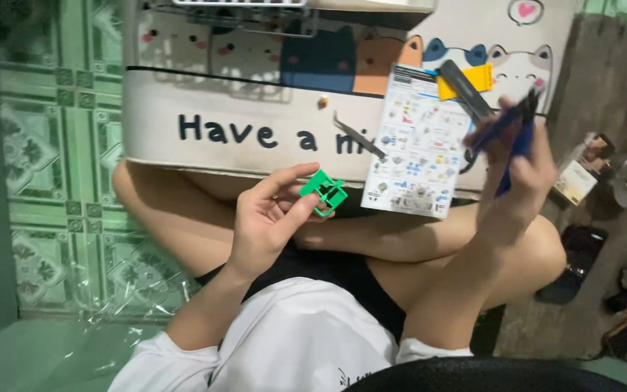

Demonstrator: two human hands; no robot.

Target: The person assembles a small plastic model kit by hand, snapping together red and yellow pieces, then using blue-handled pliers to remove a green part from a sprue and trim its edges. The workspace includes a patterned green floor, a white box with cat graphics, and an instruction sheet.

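Note:
My left hand (pixel 270 218) pinches a small green plastic parts frame (pixel 324 192) between thumb and fingers, held above my crossed legs. My right hand (pixel 517 181) is raised to the right and grips blue-handled nippers (pixel 511 131), tips pointing up and left. A printed instruction sheet (pixel 415 145) lies on the low table's edge between both hands.
A low white table (pixel 183 145) with cartoon cat print stands before me, bearing metal tweezers (pixel 361 138), a yellow piece (pixel 482 78) and a dark tool (pixel 464 91). Green patterned floor tiles (pixel 59 145) lie left. Small boxes and dark items (pixel 582 174) clutter the right.

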